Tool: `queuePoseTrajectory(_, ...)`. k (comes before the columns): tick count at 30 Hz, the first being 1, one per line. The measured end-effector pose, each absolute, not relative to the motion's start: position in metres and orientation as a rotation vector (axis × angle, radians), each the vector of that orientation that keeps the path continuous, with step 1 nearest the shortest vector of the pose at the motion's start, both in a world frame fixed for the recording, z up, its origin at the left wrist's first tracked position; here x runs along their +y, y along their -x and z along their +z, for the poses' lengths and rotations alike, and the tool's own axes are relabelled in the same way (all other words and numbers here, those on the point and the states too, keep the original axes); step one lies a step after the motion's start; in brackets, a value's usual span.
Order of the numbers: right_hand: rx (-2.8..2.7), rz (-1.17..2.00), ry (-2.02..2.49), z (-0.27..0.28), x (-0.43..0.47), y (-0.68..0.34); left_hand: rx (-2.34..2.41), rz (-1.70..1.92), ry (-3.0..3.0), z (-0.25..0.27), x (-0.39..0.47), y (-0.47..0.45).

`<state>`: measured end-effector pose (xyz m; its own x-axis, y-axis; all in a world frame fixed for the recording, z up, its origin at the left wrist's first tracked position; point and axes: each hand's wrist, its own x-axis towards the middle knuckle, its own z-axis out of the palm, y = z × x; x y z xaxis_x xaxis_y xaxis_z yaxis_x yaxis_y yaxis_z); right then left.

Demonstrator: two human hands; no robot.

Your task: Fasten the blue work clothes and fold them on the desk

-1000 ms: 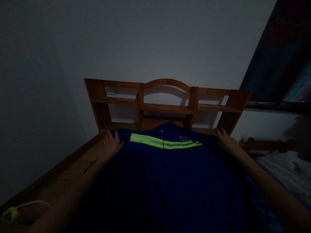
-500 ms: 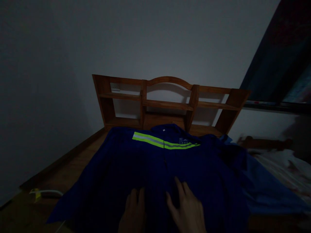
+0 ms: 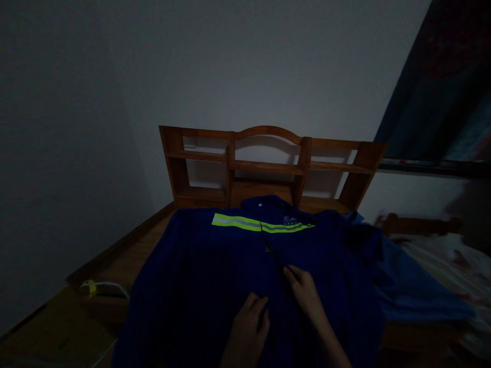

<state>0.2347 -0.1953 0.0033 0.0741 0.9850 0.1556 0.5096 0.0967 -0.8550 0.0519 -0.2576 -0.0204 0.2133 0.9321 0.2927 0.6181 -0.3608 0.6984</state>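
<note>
A dark blue work jacket [image 3: 222,266] lies spread out with its collar toward the headboard and sleeves out to the sides. A yellow-green and grey reflective stripe [image 3: 238,222] crosses its chest, broken by the front opening. My right hand [image 3: 305,291] pinches the jacket's front edge just below the chest, pulling that edge slightly to the right. Lower and to the left, my left hand [image 3: 251,324] has its fingers curled and closed on the other side of the front. Dim light hides the exact fold between the left fingertips.
Behind the jacket stands a wooden headboard with shelves [image 3: 268,166], against a grey wall [image 3: 230,61]. Lighter blue cloth [image 3: 414,286] lies at the right, near pale rumpled bedding [image 3: 448,255]. A white cable [image 3: 111,284] with a yellow tie is at the left.
My hands have gone from lying with fingers stretched on the jacket to closing on its front. The right hand moved up, the left moved right, and the front edge is shifted.
</note>
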Motion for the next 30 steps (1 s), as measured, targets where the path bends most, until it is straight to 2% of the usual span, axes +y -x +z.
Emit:
queuePoseTrajectory(4, -1.327, 0.978, 1.381, 0.017, -0.191, -0.242, 1.483, 0.971, -2.101, -0.011, -0.244, -0.056)
queuePoseTrajectory(7, -1.395, 0.998, 1.377, 0.024, -0.197, -0.233, 1.604, 1.026, -2.297, 0.003, -0.216, -0.045)
queuePoseTrajectory(10, -1.693, 0.996, 1.374, 0.025, -0.207, -0.218, 1.656, 0.799, -2.458, 0.002, -0.183, -0.032)
queuePoseTrajectory(13, -2.015, 1.122, 1.322, 0.026, -0.211, -0.209, 1.592, 0.560, -2.521, -0.007, -0.159, -0.021)
queuePoseTrajectory(15, -2.062, 0.960, 1.308, 0.030, -0.206, -0.212, 1.550, 0.485, -2.526, -0.011, -0.147, -0.014)
queuePoseTrajectory(19, -2.060, 0.344, 1.386, 0.034, -0.168, -0.237, 1.483, 0.353, -2.486, -0.005, -0.109, -0.001)
queuePoseTrajectory(21, -2.204, 0.312, 1.495, 0.032, -0.140, -0.253, 1.474, 0.252, -2.432, 0.001, -0.082, 0.003)
queuePoseTrajectory(25, -2.418, 0.457, 1.736, 0.019, -0.088, -0.272, 1.494, 0.132, -2.430, 0.008, -0.031, 0.005)
queuePoseTrajectory(30, -2.387, 0.303, 1.878, 0.010, -0.046, -0.270, 1.530, 0.161, -2.490, 0.003, 0.005, 0.000)
